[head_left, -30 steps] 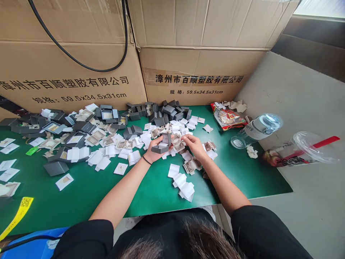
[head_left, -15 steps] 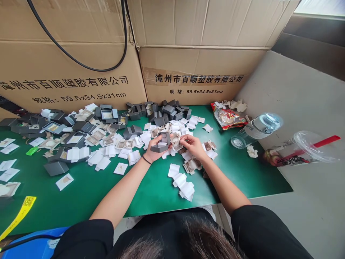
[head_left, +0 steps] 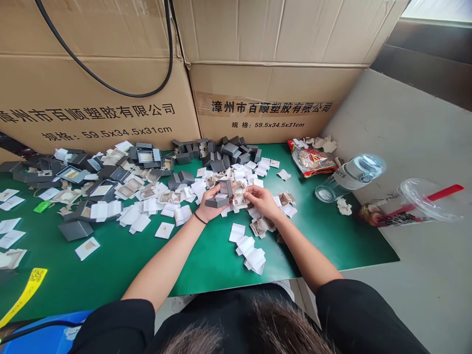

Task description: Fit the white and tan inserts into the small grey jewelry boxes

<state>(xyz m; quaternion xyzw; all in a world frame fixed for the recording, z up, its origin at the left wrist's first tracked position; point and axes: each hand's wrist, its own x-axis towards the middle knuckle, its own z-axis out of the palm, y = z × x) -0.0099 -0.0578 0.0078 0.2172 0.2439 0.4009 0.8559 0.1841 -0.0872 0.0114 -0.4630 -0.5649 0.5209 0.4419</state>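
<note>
In my left hand (head_left: 210, 205) is a small dark grey hinged box (head_left: 217, 200), held with its lid up and something white inside. My right hand (head_left: 262, 199) is closed with its fingertips on a crumpled beige liner (head_left: 240, 194), just right of the box. White folded inserts (head_left: 197, 189) and more beige liners (head_left: 260, 226) lie loosely around both hands. A short run of white cards (head_left: 250, 250) overlaps on the green table (head_left: 210, 260) between my forearms.
Many dark grey boxes (head_left: 232, 150) are heaped along the back and left. Brown cartons (head_left: 265, 93) stand behind. To the right are a red snack bag (head_left: 311, 160), a clear bottle (head_left: 346, 179) and a plastic cup with a red straw (head_left: 409, 204). A blue bin (head_left: 44, 337) sits lower left.
The beige liner and my right fingertips have shifted very slightly left, toward the box. My left hand keeps its hold on the box.
</note>
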